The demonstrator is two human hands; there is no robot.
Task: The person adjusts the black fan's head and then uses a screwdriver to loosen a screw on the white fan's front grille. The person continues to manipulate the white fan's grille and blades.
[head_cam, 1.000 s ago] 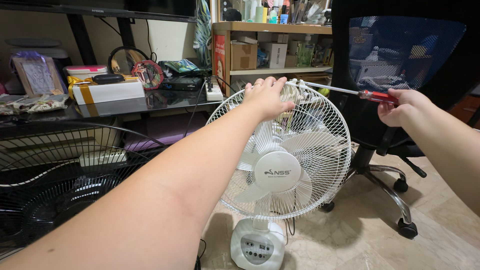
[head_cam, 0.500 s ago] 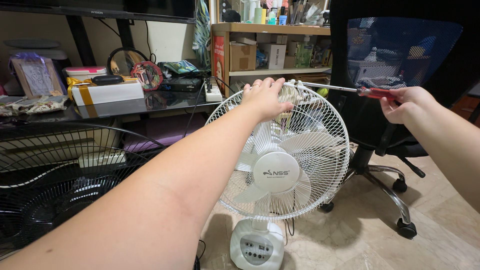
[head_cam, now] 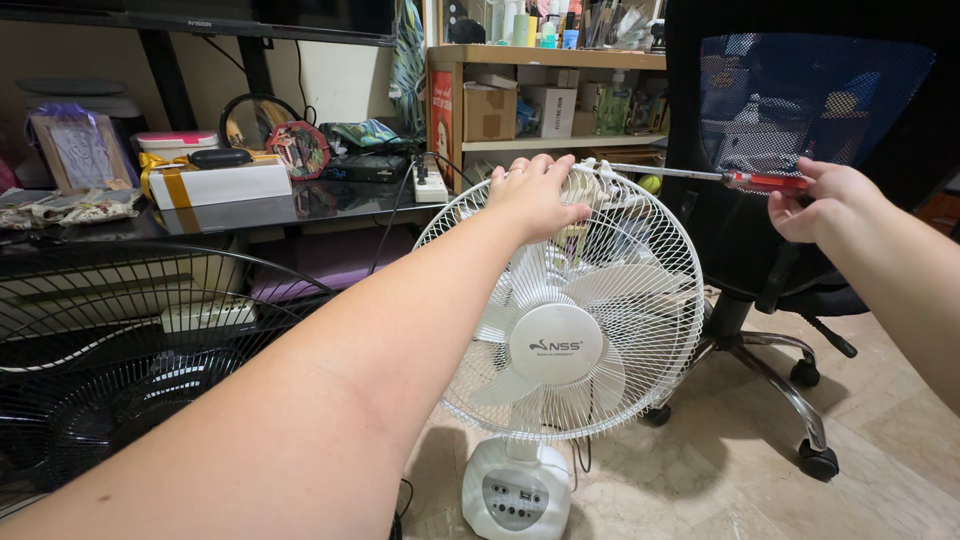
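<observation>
A white table fan [head_cam: 570,320] stands on the floor in front of me, its wire front grille facing me and its base [head_cam: 515,492] low in view. My left hand [head_cam: 535,195] lies flat on the top of the grille, fingers spread. My right hand [head_cam: 830,200] grips a screwdriver [head_cam: 720,176] by its red handle. The metal shaft runs left, and its tip meets the top rim of the grille beside my left hand.
A black mesh office chair [head_cam: 800,120] on castors stands right behind the fan. A black fan grille [head_cam: 110,390] lies at the left under a dark glass table [head_cam: 250,205] with boxes. A wooden shelf [head_cam: 540,90] of boxes is at the back.
Both hands stay where they were on the grille top and the screwdriver; the screwdriver has shifted only slightly. The view has barely moved.
</observation>
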